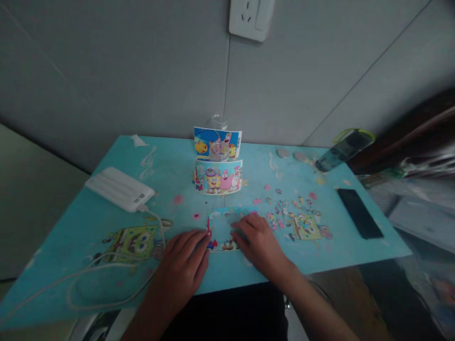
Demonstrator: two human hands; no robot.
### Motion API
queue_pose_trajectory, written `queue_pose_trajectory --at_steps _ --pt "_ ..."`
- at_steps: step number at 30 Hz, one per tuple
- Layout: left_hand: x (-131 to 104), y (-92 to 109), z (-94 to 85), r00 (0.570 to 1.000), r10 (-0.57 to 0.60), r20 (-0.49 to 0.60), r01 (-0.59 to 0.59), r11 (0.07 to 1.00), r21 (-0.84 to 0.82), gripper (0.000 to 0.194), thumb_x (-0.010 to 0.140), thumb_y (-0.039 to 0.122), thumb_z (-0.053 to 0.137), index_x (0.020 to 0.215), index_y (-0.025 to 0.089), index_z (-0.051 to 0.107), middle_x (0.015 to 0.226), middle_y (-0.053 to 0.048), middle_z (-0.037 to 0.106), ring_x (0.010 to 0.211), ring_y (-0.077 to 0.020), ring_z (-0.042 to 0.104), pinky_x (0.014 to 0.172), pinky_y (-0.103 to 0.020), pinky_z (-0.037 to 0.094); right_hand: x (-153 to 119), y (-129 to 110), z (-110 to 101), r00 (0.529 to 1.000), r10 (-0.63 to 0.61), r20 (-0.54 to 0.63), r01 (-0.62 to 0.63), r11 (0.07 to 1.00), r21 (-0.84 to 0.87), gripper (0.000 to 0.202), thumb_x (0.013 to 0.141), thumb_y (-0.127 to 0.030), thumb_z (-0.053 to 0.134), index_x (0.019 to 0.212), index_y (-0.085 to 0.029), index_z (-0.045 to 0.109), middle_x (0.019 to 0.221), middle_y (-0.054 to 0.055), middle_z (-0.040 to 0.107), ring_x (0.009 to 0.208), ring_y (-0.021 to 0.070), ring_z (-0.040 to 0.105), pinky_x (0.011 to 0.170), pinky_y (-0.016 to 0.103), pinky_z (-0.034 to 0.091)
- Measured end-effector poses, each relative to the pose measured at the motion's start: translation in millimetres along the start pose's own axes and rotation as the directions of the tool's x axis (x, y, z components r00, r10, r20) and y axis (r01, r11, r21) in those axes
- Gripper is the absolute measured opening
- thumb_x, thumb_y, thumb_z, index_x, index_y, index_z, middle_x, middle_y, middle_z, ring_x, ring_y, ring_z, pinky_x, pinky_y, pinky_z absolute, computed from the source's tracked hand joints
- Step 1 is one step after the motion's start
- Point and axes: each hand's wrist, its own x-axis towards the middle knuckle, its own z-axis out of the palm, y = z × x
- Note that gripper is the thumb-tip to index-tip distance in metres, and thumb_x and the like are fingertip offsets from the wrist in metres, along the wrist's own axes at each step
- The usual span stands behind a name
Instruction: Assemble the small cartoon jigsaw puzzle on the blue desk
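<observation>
A partly assembled jigsaw puzzle lies on the table before me, its border pieces framing a bare middle. My left hand rests flat at its left side, with the fingers stretched out and the fingertips touching the left border. Over the right side lies my right hand, fingers bent, thumb and forefinger close around a small coloured puzzle piece that is mostly hidden. The right border is covered by this hand. Loose puzzle pieces are scattered to the right. Behind the puzzle stands a curved cartoon picture card.
A white power bank with a cable lies on the left of the blue table. At right are a black phone and a dark bottle. A clear cup stands near the wall, below a socket.
</observation>
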Motion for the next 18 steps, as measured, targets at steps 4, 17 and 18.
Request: queue_pose_trajectory --at_steps 4,17,18 --pt "-2.9 -7.8 6.6 0.999 0.031 -0.039 -0.031 1.0 0.001 0.037 0.098 0.021 0.057 0.136 0.02 0.06 0.133 -0.009 0.066 0.121 -0.0285 0.06 0.105 -0.051 0.047 -15.4 4.2 -11.7 0.997 0.004 -0.074 -0.001 0.999 0.042 0.019 0.1 -0.027 0.06 0.117 -0.025 0.069 0.105 0.007 0.071 0.102 0.0255 0.062 0.093 0.043 0.048" --pt "-6.7 -13.5 10.7 0.996 0.069 -0.055 -0.069 0.998 0.01 0.038 0.097 0.023 0.058 0.135 0.019 0.06 0.133 -0.009 0.066 0.121 -0.0287 0.06 0.104 -0.05 0.047 -47.1 158.0 -78.2 0.807 0.397 -0.437 -0.512 0.839 -0.182 0.034 0.098 -0.037 0.052 0.107 -0.016 0.077 0.101 0.014 0.074 0.091 0.0283 0.064 0.089 0.044 0.048" --pt "-7.2 -13.9 11.0 0.996 0.069 -0.051 -0.069 0.998 0.008 0.038 0.097 0.023 0.058 0.135 0.019 0.06 0.133 -0.009 0.066 0.121 -0.0287 0.06 0.105 -0.05 0.047 -45.4 162.4 -79.1 0.809 0.412 -0.419 -0.519 0.835 -0.181 0.034 0.097 -0.039 0.054 0.107 -0.016 0.077 0.1 0.013 0.074 0.09 0.0276 0.065 0.087 0.043 0.048"
